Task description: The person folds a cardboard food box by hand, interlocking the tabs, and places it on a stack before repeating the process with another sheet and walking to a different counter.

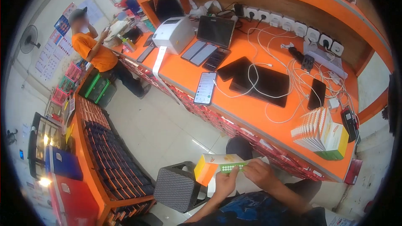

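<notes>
An orange, white and green carton (208,168) is held over my lap, its printed green flap toward me. My left hand (226,183) grips the lower edge of that flap, thumb on top. Close beside it, my right hand (260,173) has its fingers closed at the flap's right end. On the counter's right end stands a similar carton (336,142) with a fanned row of folded white and orange pieces (312,130) against it. A phone with a lit screen (205,88) lies at the counter's front edge.
The orange counter (167,70) bears a label printer (173,34), tablets, phones and tangled white cables (293,73). A grey woven stool (175,187) stands left of my lap. Another person (98,54) in an orange shirt stands at the far left. Shelves (113,159) line the left side.
</notes>
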`<state>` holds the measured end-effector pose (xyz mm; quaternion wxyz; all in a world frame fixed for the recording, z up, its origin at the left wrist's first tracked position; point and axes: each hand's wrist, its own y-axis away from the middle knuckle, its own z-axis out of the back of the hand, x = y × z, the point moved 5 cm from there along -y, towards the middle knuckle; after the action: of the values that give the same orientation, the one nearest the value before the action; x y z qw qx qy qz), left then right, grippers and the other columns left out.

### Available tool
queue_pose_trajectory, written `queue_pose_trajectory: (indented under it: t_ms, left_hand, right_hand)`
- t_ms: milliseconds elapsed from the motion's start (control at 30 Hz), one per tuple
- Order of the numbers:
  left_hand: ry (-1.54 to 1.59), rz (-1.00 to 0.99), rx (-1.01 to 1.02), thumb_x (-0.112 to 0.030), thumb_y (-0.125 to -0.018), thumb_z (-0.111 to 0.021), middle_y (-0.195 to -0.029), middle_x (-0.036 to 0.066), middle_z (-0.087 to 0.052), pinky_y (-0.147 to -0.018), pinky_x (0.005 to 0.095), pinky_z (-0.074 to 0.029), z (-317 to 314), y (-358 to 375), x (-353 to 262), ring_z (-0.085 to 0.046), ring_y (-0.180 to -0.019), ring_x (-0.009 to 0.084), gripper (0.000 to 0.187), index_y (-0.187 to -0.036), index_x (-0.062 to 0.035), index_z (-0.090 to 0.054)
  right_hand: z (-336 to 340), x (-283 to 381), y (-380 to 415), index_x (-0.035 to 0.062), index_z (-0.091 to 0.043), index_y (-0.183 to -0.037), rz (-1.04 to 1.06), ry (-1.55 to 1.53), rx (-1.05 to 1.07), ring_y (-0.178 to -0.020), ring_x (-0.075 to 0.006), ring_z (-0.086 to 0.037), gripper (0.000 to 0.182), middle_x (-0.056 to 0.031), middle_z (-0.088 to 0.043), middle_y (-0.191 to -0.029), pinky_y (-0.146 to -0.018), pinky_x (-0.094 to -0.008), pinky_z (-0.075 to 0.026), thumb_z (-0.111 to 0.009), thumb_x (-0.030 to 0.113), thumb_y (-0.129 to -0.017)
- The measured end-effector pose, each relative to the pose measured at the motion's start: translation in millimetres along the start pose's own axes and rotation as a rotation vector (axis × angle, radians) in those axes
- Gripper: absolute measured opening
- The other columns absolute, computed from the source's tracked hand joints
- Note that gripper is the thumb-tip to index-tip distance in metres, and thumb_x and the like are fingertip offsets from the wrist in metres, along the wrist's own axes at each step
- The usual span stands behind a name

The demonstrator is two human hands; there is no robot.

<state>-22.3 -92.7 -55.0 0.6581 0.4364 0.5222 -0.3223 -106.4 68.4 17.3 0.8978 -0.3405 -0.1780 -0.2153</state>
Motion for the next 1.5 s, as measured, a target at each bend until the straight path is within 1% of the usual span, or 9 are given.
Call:
queue_pose_trajectory:
  t_ms: [167, 300, 367, 567, 867, 1000, 1200, 1267, 1500]
  left_hand:
    - [-0.034, -0.061, 0.14, -0.015, -0.108, -0.071, -0.114, 0.013, -0.082, -0.095, 0.0342, -0.056, 8, -1, -3, -0.074, -0.107, 0.0166, 0.023, -0.123, 0.0006, -0.078]
    - [-0.134, -0.034, 0.216, -0.014, -0.106, -0.073, -0.117, 0.014, -0.081, -0.097, 0.0363, -0.057, 16, -8, 17, -0.074, -0.108, 0.0188, 0.025, -0.127, -0.0005, -0.077]
    - [-0.093, 0.057, 0.191, -0.009, -0.108, -0.071, -0.111, 0.007, -0.079, -0.074, 0.0271, -0.056, 17, -10, 14, -0.068, -0.086, 0.008, 0.023, -0.129, 0.0006, -0.073]
    - [0.368, 0.023, 0.125, -0.002, -0.106, -0.071, -0.115, 0.012, -0.081, -0.1, 0.0319, -0.058, 8, -15, 16, -0.075, -0.105, 0.015, 0.015, -0.12, 0.0035, -0.071]
    - [0.355, 0.066, 0.103, -0.003, -0.104, -0.074, -0.106, 0.008, -0.082, -0.085, 0.0273, -0.057, 7, -15, 37, -0.073, -0.094, 0.0109, 0.012, -0.116, 0.0019, -0.075]
    - [0.305, 0.119, 0.141, -0.001, -0.103, -0.075, -0.111, 0.007, -0.081, -0.092, 0.0272, -0.058, 15, -15, 42, -0.074, -0.101, 0.0114, 0.014, -0.116, 0.0004, -0.077]
    - [0.23, 0.155, 0.138, -0.001, -0.102, -0.076, -0.104, 0.004, -0.082, -0.082, 0.0251, -0.057, 17, -15, 53, -0.073, -0.091, 0.0079, 0.013, -0.114, -0.0021, -0.08]
    - [0.42, 0.06, 0.161, -0.002, -0.102, -0.077, -0.101, 0.003, -0.082, -0.078, 0.0244, -0.056, 11, -16, 46, -0.073, -0.087, 0.0071, 0.014, -0.115, -0.0026, -0.081]
    - [0.282, 0.082, 0.172, 0.0, -0.104, -0.074, -0.111, 0.008, -0.082, -0.087, 0.0269, -0.058, 16, -13, 46, -0.074, -0.097, 0.0113, 0.015, -0.118, -0.0001, -0.079]
  right_hand:
    - [-7, -3, -3, 0.0037, -0.077, -0.102, -0.053, -0.02, 0.012, -0.097, -0.0287, -0.072, 0.017, -0.0112, -0.07, -0.101, -0.077, -0.0385, -0.062, -0.081, 0.006, -0.086]
    - [-13, -11, 1, 0.0016, -0.078, -0.104, -0.287, -0.273, -0.013, -0.096, -0.0305, -0.074, 0.014, -0.0139, -0.07, -0.105, -0.079, -0.0388, -0.063, -0.081, 0.003, -0.091]
    - [-16, -11, 2, 0.0012, -0.078, -0.106, -0.349, -0.321, -0.012, -0.096, -0.0312, -0.074, 0.014, -0.0147, -0.07, -0.106, -0.08, -0.0389, -0.063, -0.081, 0.003, -0.093]
    - [-18, -7, -4, 0.0011, -0.077, -0.107, -0.334, -0.333, 0.02, -0.094, -0.0304, -0.075, 0.014, -0.0147, -0.07, -0.108, -0.081, -0.0389, -0.063, -0.08, 0.003, -0.094]
    - [-23, -10, -3, 0.0029, -0.08, -0.108, -0.401, -0.361, 0.024, -0.094, -0.0281, -0.075, 0.014, -0.0133, -0.07, -0.107, -0.083, -0.0382, -0.062, -0.082, 0.006, -0.094]
    - [-23, -14, -5, 0.0029, -0.082, -0.103, -0.418, -0.504, 0.053, -0.095, -0.0255, -0.075, 0.012, -0.0117, -0.071, -0.107, -0.083, -0.0363, -0.061, -0.085, 0.008, -0.092]
    - [-21, -16, -5, 0.003, -0.083, -0.101, -0.473, -0.527, 0.065, -0.095, -0.023, -0.075, 0.012, -0.0101, -0.072, -0.105, -0.084, -0.035, -0.06, -0.086, 0.007, -0.091]
    - [-20, -18, -5, 0.0031, -0.083, -0.101, -0.512, -0.557, 0.051, -0.095, -0.0226, -0.075, 0.012, -0.01, -0.072, -0.105, -0.084, -0.035, -0.06, -0.086, 0.007, -0.091]
    - [-13, -10, -11, 0.003, -0.082, -0.099, -0.449, -0.524, 0.061, -0.094, -0.0237, -0.076, 0.01, -0.0109, -0.071, -0.106, -0.084, -0.0353, -0.061, -0.086, 0.006, -0.09]
